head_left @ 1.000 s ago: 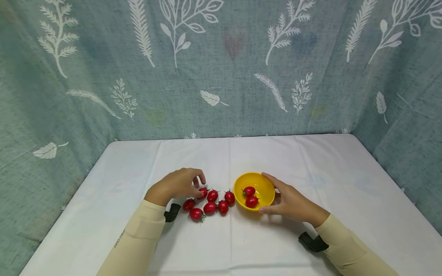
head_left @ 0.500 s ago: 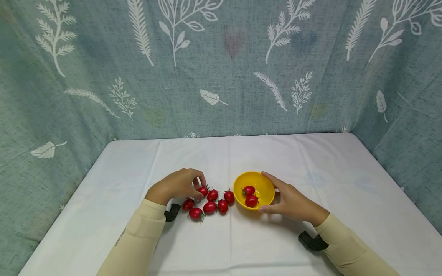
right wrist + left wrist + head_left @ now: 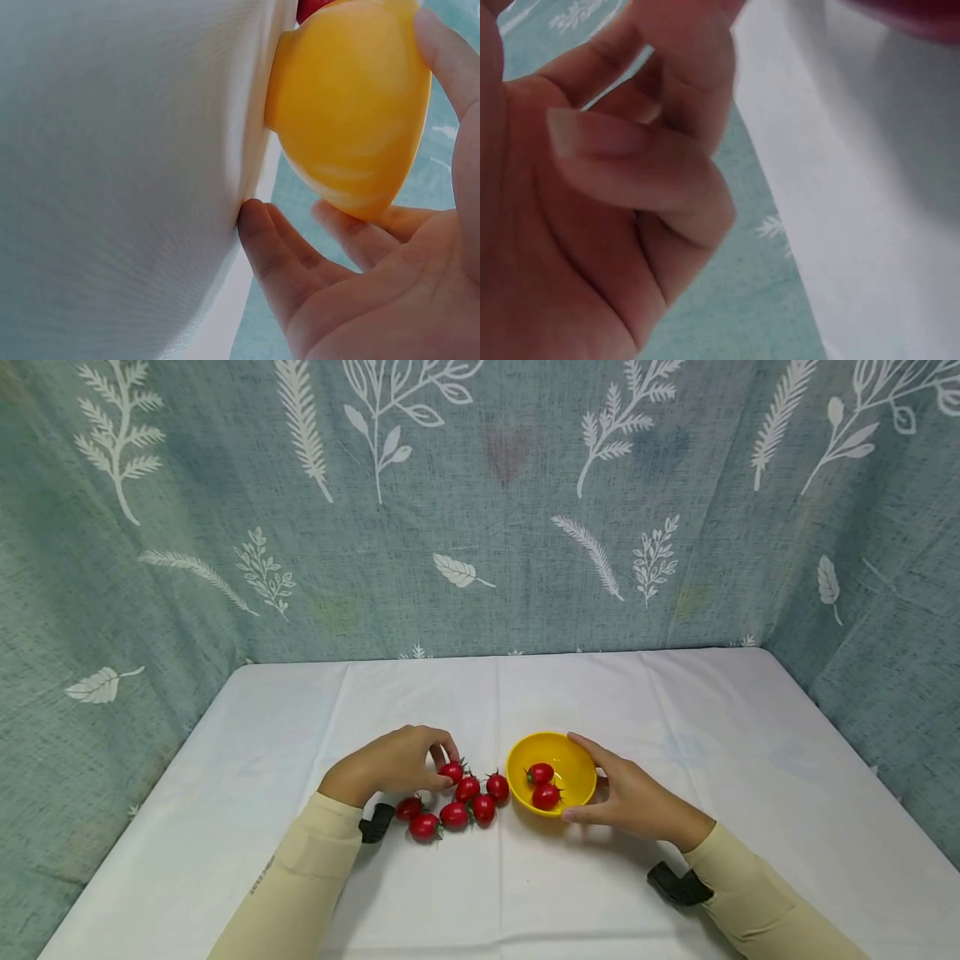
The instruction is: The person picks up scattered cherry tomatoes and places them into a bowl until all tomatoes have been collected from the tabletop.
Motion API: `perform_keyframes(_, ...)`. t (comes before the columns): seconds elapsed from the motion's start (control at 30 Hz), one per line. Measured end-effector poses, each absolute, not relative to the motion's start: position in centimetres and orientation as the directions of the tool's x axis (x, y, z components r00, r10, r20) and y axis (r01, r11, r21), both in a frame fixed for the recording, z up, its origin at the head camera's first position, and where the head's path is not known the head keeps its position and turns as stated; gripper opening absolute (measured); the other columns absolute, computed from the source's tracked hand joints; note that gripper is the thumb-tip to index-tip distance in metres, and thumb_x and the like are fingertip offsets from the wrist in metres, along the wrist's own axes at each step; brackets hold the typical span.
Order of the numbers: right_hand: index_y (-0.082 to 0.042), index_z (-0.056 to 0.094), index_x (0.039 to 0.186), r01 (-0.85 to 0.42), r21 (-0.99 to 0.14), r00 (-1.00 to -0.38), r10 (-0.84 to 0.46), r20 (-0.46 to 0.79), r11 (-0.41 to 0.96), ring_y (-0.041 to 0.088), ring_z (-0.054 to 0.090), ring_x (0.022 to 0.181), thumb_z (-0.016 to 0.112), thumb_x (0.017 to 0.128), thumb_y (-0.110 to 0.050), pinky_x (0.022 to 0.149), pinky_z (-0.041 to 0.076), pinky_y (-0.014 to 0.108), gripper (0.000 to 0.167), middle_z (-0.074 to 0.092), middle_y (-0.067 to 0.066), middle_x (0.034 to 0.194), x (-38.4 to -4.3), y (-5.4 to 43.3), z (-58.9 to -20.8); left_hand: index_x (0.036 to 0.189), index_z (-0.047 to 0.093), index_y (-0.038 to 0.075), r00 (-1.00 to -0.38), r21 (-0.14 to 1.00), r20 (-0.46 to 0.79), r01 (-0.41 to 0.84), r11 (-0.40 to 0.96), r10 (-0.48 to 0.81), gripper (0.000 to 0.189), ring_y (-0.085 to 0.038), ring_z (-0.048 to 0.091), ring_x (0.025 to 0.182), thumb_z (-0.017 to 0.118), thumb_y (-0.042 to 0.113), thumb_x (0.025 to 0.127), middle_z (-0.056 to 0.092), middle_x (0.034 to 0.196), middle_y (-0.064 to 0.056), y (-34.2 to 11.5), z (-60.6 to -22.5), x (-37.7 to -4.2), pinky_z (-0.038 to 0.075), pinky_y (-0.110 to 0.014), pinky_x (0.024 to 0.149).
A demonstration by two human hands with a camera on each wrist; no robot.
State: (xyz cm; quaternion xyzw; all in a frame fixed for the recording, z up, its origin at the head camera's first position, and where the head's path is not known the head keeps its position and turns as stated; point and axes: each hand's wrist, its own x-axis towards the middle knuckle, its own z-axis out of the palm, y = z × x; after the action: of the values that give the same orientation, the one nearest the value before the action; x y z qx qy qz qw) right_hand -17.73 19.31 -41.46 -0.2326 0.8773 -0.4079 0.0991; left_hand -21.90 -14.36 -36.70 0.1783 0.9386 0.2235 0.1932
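Observation:
Between its thumb and fingers my left hand (image 3: 393, 763) pinches a small red cherry tomato (image 3: 451, 772) with a green stem, at the back of a loose group. Just in front of it lies another cherry tomato (image 3: 468, 790). In the left wrist view the curled thumb (image 3: 645, 169) shows, but the pinched fruit cannot be made out. My right hand (image 3: 633, 797) grips a yellow bowl (image 3: 578, 770) at its right side, thumb and forefinger on the rim. Two cherry tomatoes (image 3: 546, 797) lie inside the bowl. The right wrist view shows the bowl's base against the white cloth.
Several more cherry tomatoes (image 3: 454, 815) lie on the white tablecloth (image 3: 585, 893) left of the bowl, one of them (image 3: 497, 787) close to its rim. A green leaf-patterned curtain (image 3: 510, 568) stands behind the table and along both sides.
My left hand has closed on the cherry tomato and shifted it slightly to the right; the neighbouring tomato has been nudged. My right hand and the bowl have stayed in place.

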Motion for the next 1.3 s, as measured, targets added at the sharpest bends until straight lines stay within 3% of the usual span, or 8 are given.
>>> perform_keyframes(0.43, -0.007, 0.024, 0.158, -0.331, -0.762, -0.87, -0.493, 0.019, 0.556, 0.037, 0.046, 0.14, 0.083, 0.079, -0.044, 0.11, 0.041, 0.054, 0.105, 0.038, 0.016, 0.158, -17.7, 19.3, -41.4, 0.105, 0.066, 0.031, -0.898, 0.469, -0.172, 0.286, 0.835, 0.405, 0.025, -0.016, 0.057, 0.065, 0.077, 0.027, 0.083, 0.068, 0.1, 0.009, -12.5, -36.6, -21.4, 0.049, -0.03, 0.059)
perform_keyframes(0.73, -0.007, 0.024, 0.158, -0.325, -0.772, -0.869, -0.494, 0.016, 0.546, 0.036, 0.046, 0.14, 0.083, 0.08, -0.042, 0.108, 0.043, 0.052, 0.104, 0.037, 0.017, 0.159, -17.6, 19.3, -41.4, 0.107, 0.065, 0.031, -0.883, 0.457, -0.089, 0.375, 0.806, 0.461, 0.023, -0.012, 0.055, 0.066, 0.074, 0.03, 0.086, 0.067, 0.095, 0.016, -11.4, -36.8, -21.1, 0.046, -0.029, 0.06)
perform_keyframes(1.07, -0.009, 0.024, 0.158, -0.319, -0.766, -0.874, -0.486, 0.01, 0.558, 0.035, 0.048, 0.138, 0.083, 0.079, -0.045, 0.11, 0.041, 0.053, 0.105, 0.038, 0.015, 0.158, -17.6, 19.3, -41.3, 0.116, 0.065, 0.028, -0.861, 0.455, 0.015, 0.459, 0.763, 0.509, 0.029, -0.009, 0.045, 0.05, 0.074, 0.031, 0.088, 0.069, 0.099, 0.015, -10.3, -36.8, -20.5, 0.039, -0.025, 0.052)
perform_keyframes(1.3, -0.007, 0.025, 0.158, -0.326, -0.766, -0.871, -0.491, 0.017, 0.553, 0.033, 0.049, 0.137, 0.083, 0.079, -0.045, 0.11, 0.042, 0.052, 0.105, 0.04, 0.015, 0.157, -17.6, 19.3, -41.2, 0.121, 0.064, 0.027, -0.841, 0.448, 0.073, 0.508, 0.735, 0.536, 0.032, -0.006, 0.049, 0.054, 0.073, 0.032, 0.091, 0.068, 0.106, 0.015, -9.5, -36.8, -19.9, 0.044, -0.023, 0.052)
